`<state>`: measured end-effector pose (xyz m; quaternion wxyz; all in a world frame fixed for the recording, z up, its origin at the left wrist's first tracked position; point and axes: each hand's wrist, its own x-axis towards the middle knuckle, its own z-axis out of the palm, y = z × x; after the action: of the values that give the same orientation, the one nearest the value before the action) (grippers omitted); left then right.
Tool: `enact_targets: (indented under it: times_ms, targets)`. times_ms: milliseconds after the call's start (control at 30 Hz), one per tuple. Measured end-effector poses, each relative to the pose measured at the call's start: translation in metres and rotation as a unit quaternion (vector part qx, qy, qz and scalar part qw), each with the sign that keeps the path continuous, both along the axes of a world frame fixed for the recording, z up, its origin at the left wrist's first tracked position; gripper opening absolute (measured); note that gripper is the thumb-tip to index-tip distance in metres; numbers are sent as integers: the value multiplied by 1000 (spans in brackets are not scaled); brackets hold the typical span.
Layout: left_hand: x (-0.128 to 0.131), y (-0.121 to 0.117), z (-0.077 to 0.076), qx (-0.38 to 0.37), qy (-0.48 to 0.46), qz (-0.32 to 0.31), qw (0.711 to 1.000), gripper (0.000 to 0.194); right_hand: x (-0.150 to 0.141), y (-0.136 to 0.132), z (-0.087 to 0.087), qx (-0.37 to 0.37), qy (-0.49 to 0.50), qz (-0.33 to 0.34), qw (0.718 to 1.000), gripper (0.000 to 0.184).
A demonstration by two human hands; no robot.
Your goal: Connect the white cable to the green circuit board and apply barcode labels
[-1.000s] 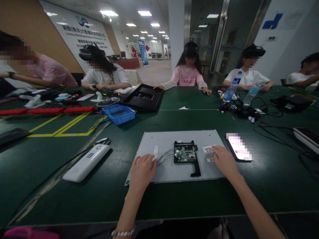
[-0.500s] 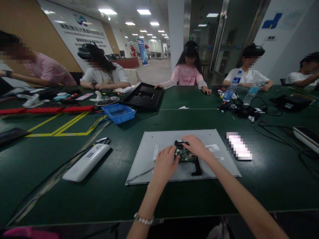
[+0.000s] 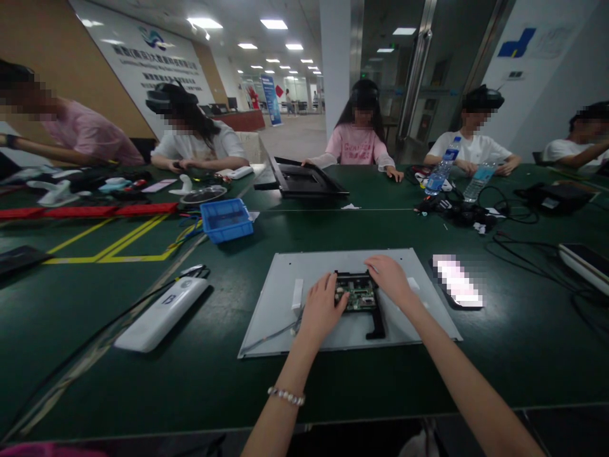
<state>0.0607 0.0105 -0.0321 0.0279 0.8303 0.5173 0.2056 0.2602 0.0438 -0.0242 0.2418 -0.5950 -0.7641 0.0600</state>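
Observation:
A grey metal panel (image 3: 280,273) lies flat on the table, with a green circuit board (image 3: 359,297) in a black plastic bracket (image 3: 377,324) near its middle. My left hand (image 3: 324,310) grips the board's left side, thumb over its front edge and fingers at the far left corner. At the far right corner, the curled fingers of my right hand (image 3: 389,279) close on the bracket; their tips are partly hidden. A thin grey cable (image 3: 273,333) runs from under my left hand to the panel's near left corner.
A white power bank (image 3: 164,314) lies left and a lit phone (image 3: 457,282) right of the panel. Beyond are a blue bin (image 3: 227,222), a black frame (image 3: 309,181) touched by a person opposite, and bottles (image 3: 445,165). Cables (image 3: 528,266) trail at the right.
My right hand has slid right, from the board's far edge to its far right corner. My left hand has shifted slightly right. The person opposite has turned and tilted the black frame.

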Motion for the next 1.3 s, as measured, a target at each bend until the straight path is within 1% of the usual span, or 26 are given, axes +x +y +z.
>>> enact_targets:
  times_ms: [100,200,267,333,433,533,633,733,900,1000,1100,1200,1300]
  targets:
    - [0,-1,2,-11,6,-2,1000,48,31,-16,-1,17,-14,-48,999,28]
    - [1,-2,2,-16,10,-6,1000,47,55,-31,-10,5,-17,-83,996,29]
    - [1,-1,1,-12,11,-7,1000,46,65,-37,-16,-9,-11,-84,996,31]
    - [1,-1,0,-8,11,-7,1000,45,70,-41,-19,-25,5,-75,997,37]
    - [1,0,-1,-4,13,-10,1000,45,77,-43,-19,-42,29,-66,997,48]
    - [1,0,-1,-4,14,-12,1000,44,85,-45,-18,-58,28,-62,996,48]
    - [2,-1,0,-7,17,-11,1000,44,93,-51,-21,-74,19,-57,995,48]
    - [2,-1,1,-10,19,-11,1000,44,96,-58,-26,-73,19,-62,995,44]
    - [4,-3,3,-4,18,-12,1000,42,92,-67,-29,-44,46,-111,992,30]
    - [8,-5,6,14,19,-16,1000,40,83,-70,-26,-35,47,-127,990,31]
    - [14,-7,13,34,21,-23,999,38,73,-71,-24,-35,33,-130,990,33]
    - [26,-6,23,41,24,-50,998,35,67,-72,-24,-37,42,-125,991,33]
    - [47,-2,31,37,30,-99,994,30,67,-72,-26,-29,80,-108,991,34]
